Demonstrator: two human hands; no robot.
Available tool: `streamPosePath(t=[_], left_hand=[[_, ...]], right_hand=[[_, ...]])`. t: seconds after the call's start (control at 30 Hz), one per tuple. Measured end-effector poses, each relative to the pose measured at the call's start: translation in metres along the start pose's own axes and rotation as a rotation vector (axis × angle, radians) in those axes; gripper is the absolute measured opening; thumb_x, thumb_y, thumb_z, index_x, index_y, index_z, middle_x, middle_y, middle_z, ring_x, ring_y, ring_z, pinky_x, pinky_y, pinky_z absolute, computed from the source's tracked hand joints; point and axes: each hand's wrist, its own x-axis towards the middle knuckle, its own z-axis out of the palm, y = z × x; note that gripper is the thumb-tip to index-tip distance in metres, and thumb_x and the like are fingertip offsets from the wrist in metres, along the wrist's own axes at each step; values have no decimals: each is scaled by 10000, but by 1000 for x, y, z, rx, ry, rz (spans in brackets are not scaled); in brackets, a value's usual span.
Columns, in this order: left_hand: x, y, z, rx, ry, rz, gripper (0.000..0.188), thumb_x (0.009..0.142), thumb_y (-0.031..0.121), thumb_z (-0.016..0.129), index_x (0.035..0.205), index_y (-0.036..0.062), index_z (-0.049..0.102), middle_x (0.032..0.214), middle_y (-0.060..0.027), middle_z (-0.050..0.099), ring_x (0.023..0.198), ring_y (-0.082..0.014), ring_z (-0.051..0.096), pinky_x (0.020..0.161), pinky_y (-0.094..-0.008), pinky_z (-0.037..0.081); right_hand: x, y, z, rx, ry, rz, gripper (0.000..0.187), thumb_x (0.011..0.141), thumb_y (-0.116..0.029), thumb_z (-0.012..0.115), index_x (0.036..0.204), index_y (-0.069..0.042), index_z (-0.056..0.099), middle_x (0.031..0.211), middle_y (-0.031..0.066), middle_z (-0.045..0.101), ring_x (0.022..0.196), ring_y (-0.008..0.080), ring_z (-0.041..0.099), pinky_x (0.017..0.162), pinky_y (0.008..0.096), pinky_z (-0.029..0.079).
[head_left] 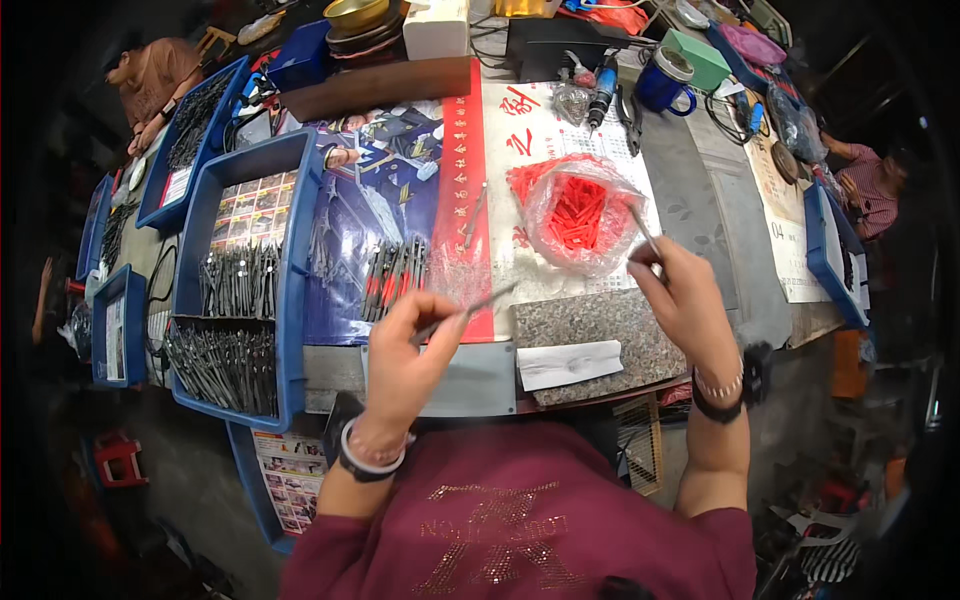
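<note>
Two bare hands work above the front edge of the worktop [700,200]. The left hand [405,355] is raised over a grey panel at the edge, its fingers [440,315] pressed together on the lower end of a thin metal tool [470,308], whose shaft slants up and to the right. The right hand [685,300] hangs higher and to the right, its fingers [650,255] pinching a second thin metal piece [643,228] that points up and left toward a clear plastic bag of red sleeves [578,212]. The bag lies open on the worktop just beyond that hand, with some red pieces spilled beside it.

Between the hands, a speckled stone slab [590,325] sits at the worktop's edge with a white slip of paper [570,362] on its near side. To the left of the left hand, a small pile of metal tools with red tips [393,275] lies on a printed poster. Further left stands a blue tray [296,250] holding many dark metal tools in two compartments. A blue mug [664,82] stands at the far side, well apart from both hands.
</note>
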Motion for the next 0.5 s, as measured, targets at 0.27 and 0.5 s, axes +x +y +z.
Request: streamPosePath(t=[0.27, 0.5], left_hand=[[-52, 2, -44, -221, -137, -235, 112, 846, -41, 655, 957, -32, 655, 892, -26, 611, 844, -85, 590, 744, -204, 458], [-53, -4, -45, -198, -179, -150, 124, 855, -39, 643, 973, -30, 679, 913, -46, 596, 833, -106, 558, 717, -218, 442]], right_hand=[[73, 51, 80, -305, -197, -188, 77, 811, -79, 556, 834, -6, 566, 815, 190, 616, 768, 384, 616, 682, 474, 488], [81, 60, 112, -430, -119, -28, 80, 785, -74, 530, 805, -7, 569, 834, 193, 624, 788, 376, 630, 709, 474, 511]])
